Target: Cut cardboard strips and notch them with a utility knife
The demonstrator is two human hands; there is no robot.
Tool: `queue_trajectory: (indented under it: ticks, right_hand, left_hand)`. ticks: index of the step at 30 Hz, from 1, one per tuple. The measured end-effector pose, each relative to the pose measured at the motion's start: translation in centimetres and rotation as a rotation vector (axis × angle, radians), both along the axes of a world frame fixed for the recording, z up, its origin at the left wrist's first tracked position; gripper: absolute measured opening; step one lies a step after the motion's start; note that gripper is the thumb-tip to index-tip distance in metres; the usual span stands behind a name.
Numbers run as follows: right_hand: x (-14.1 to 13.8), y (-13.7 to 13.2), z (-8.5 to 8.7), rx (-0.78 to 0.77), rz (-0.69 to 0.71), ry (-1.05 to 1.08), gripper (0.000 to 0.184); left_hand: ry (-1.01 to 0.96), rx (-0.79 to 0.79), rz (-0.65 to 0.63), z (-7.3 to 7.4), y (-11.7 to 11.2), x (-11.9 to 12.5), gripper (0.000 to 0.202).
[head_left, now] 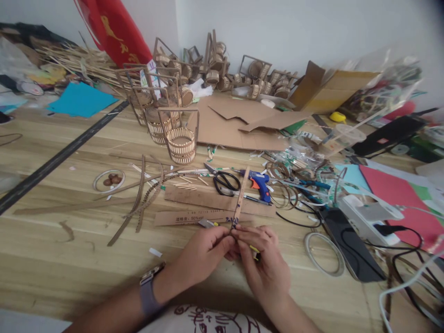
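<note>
My left hand [204, 249] and my right hand [265, 263] meet near the table's front edge, fingers closed. Between them they pinch the lower end of a narrow brown cardboard strip [242, 192] with dark printing, which points away from me. A yellow and black handle [255, 249] peeks out below my right fingers; a grey and yellow piece [208, 224] shows beyond my left hand. Just past the hands lie printed cardboard pieces [176, 218], black-handled scissors [225, 182] and a blue glue gun [259, 186]. Fingertips hide the strip's near end.
Small wooden-slat buckets with tall handles [182, 148] stand behind, with more piled by the wall. A cardboard sheet [225, 127] lies at the back. Paper strips [130, 208] and a tape ring [109, 181] are left; a phone [352, 245], power strip [367, 217] and cables are right.
</note>
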State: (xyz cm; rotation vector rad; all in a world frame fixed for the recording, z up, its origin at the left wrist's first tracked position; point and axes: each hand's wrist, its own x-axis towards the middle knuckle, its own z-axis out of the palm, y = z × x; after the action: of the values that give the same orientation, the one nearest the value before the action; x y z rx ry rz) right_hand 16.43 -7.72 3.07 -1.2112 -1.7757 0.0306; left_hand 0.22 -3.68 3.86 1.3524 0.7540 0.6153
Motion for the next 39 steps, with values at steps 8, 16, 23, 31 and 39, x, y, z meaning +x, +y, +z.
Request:
queue_trajectory:
  ticks: [8,16,23,31,39]
  right_hand:
    - [0.3,0.3,-0.1,0.003,-0.012,-0.079,0.015]
    - [0.3,-0.1,0.3,-0.002,-0.038,-0.011,0.016]
    - [0.3,-0.1,0.0,-0.071,-0.042,0.127,0.012]
    - [0.9,0.2,0.3,-0.021,-0.008,0.082,0.004]
    - [0.9,0.1,1.6,0.137,0.006,-0.228,0.024]
  left_hand:
    - [-0.024,-0.005,-0.018,0.4,0.0,0.1,0.025]
    - [0.056,0.115,-0.027,1.0,-0.6,-0.1,0.024]
    - [0.077,0.158,-0.043,1.0,-0.3,-0.2,0.026]
    - [0.036,0.087,0.003,0.8,-0.3,-0.4,0.029]
    - [0.148,0.174,0.053,0.9,-0.3,-0.6,0.026]
